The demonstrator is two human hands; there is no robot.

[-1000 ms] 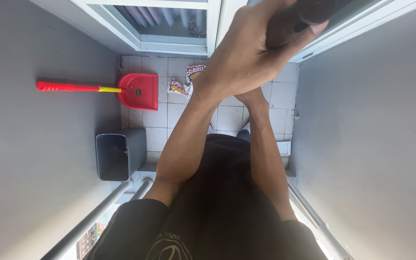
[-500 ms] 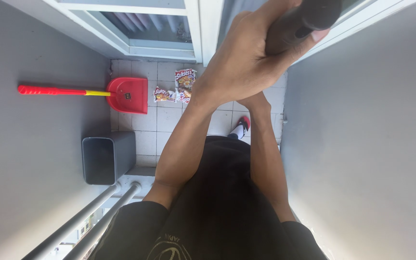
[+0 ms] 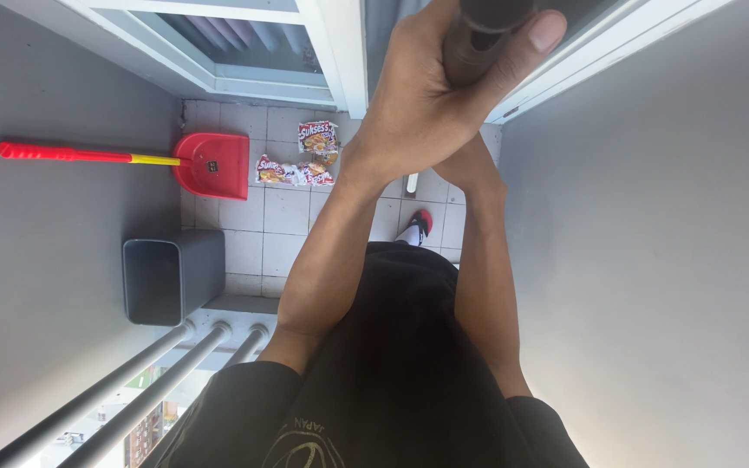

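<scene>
Two hands meet high in the head view, one over the other. The right hand (image 3: 431, 104) is nearest the camera, its fingers (image 3: 541, 33) and thumb wrapped tightly round a dark handle (image 3: 485, 22) that runs out past the top edge. The left hand (image 3: 476, 173) sits just behind and below it, mostly covered. Whether its fingers are closed on anything cannot be told.

Far below lies a white tiled floor (image 3: 283, 230) between grey walls. Two crumpled snack wrappers (image 3: 303, 156) rest on the tiles just beside the mouth of a red dustpan (image 3: 214, 165), whose red and yellow handle (image 3: 71, 156) leans against the wall. A dark grey bin (image 3: 171, 277) stands near the dustpan, next to the metal railing bars (image 3: 140, 373). One red and white shoe (image 3: 420, 223) shows beside the person's black shirt.

As things lie, both wrappers are on the floor, outside the dustpan and the bin, and the pan looks bare. Nothing has been gathered up yet.
</scene>
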